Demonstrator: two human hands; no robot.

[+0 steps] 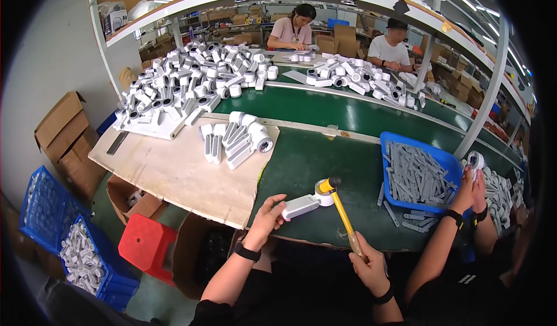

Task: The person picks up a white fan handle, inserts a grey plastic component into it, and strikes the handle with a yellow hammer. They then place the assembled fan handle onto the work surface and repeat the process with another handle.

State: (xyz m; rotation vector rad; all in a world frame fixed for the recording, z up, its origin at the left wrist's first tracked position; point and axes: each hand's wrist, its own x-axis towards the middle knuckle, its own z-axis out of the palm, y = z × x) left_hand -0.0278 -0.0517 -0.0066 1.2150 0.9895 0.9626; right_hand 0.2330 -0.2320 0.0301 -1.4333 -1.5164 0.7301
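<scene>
My left hand (267,217) is closed on the handle end of a white plastic device (300,207) with a grey strip and a round head, lying over the dark green table. My right hand (370,266) grips the lower handle of a hammer (344,214) with a yellow shaft and black head. The hammer's head is over the device's round end; I cannot tell whether they touch. Several similar devices (238,140) stand grouped on the cardboard sheet (191,178) ahead of my left hand.
A large heap of white devices (191,76) lies at the far left. At right, a blue tray (383,169) holds grey strips, beside a co-worker's hands (467,192) holding another device. A red stool (145,245) and blue crate (113,285) stand lower left. A shelf frame rises above.
</scene>
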